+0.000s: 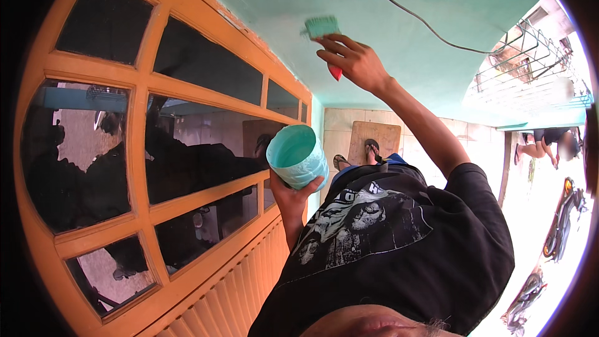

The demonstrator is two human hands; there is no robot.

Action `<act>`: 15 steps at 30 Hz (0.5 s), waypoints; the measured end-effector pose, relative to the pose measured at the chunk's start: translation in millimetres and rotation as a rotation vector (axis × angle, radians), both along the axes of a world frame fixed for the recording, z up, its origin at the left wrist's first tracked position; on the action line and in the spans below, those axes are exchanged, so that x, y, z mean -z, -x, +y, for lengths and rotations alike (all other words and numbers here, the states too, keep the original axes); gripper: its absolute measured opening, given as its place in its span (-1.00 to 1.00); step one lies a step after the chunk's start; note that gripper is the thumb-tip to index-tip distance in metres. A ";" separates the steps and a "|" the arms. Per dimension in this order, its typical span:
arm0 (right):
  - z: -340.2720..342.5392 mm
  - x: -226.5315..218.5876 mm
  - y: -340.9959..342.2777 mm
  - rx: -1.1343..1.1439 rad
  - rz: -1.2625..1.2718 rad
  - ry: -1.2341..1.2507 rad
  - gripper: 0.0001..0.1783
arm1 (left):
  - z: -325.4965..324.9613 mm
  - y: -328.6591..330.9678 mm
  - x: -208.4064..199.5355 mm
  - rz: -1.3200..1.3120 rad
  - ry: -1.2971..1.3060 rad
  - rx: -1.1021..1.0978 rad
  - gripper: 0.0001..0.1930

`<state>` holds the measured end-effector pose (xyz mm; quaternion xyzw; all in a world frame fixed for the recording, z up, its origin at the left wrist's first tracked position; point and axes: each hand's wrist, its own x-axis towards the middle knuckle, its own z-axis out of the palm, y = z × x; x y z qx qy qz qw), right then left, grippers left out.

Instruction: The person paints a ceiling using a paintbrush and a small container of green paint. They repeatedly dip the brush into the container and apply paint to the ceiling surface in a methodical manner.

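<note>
R hand [352, 59] raised w/ brush [322, 27]

Window [156, 150] left — cup [298, 156] below brush [322, 27]

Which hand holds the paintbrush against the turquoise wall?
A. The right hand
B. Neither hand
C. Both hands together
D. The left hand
A: the right hand grips the paintbrush on the turquoise wall, while the left hand holds the paint container.

Black short-sleeved T-shirt [399, 237], grey-white printed graphic on chest; bare forearms; flip-flop sandals [372, 147] on feet.
</note>
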<state>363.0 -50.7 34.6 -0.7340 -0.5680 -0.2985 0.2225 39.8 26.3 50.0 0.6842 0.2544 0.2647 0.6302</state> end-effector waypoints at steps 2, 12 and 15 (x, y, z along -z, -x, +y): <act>-8.2 -25.1 -0.2 0.004 -0.072 -0.096 -0.65 | -0.3 0.0 1.9 -0.001 -0.002 0.013 -0.01; -13.6 34.6 -44.2 0.237 -0.103 0.117 -0.50 | 3.8 -21.4 -4.6 0.012 -0.010 0.135 0.02; -31.2 56.1 -35.3 0.159 0.032 0.208 -0.64 | 5.5 -23.8 -3.6 0.004 -0.005 0.158 0.02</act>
